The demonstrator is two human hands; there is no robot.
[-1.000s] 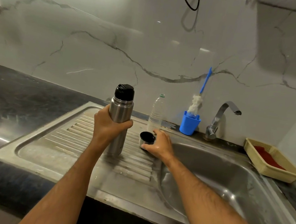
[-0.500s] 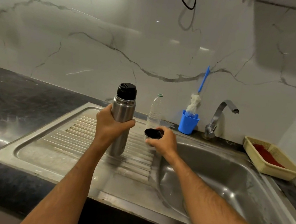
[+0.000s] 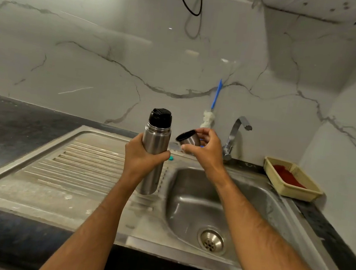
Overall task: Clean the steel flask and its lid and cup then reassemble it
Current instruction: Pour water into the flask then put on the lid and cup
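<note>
The steel flask [image 3: 154, 152] stands upright on the ribbed drainboard [image 3: 73, 166], its black lid [image 3: 160, 117] screwed on top. My left hand [image 3: 141, 158] grips the flask around its middle. My right hand [image 3: 203, 148] holds the small steel cup [image 3: 189, 138] in the air just right of the flask's top. The cup is tilted, its dark opening facing left toward the lid, a small gap apart from it.
The sink basin [image 3: 186, 204] with its drain [image 3: 211, 241] lies below my right arm. A tap [image 3: 234, 135] stands behind it, a blue-handled brush [image 3: 212, 110] left of the tap. A yellow basket [image 3: 289, 190] with a red cloth sits at the right. Black counter surrounds the sink.
My right hand lifted the cup off the drainboard and raised it beside the flask's lid, tipping it sideways. The flask stays upright in my left hand.
</note>
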